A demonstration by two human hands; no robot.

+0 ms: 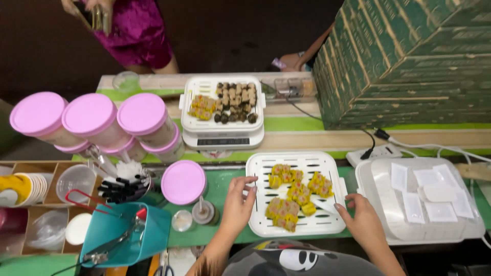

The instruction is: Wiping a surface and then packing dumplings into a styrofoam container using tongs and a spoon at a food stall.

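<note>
a white slotted steamer tray [327, 225] is seen lying flat on the green tabletop [220, 189], near the front edge and just before the person. on it rest several clusters of yellow dumplings [294, 197], grouped toward the middle and left loose, not fixed in place.

the left hand [238, 204] is set at the tray's left rim, its fingers [249, 185] curled and lightly apart, the tips touching or just over the edge; whether the rim is truly pinched cannot be told. the right hand [364, 217] lies at the lower right rim, fingers [341, 208] together and stretched toward the tray's corner, touching it or very nearly so.

the tray is judged to be light, thin plastic, fairly stiff but likely to flex if gripped at one side only. the dumplings are judged soft, moist and easily slid or crushed, so the tray is best taken at two opposite rims and kept level. the slots may be slick with steam.

just behind it a second white tray [222, 125] of dumplings and dark pieces is stacked on a white steamer base. a pink-lidded tub [183, 181] stands just left of the tray, and a clear lidded container [383, 204] just right.
</note>
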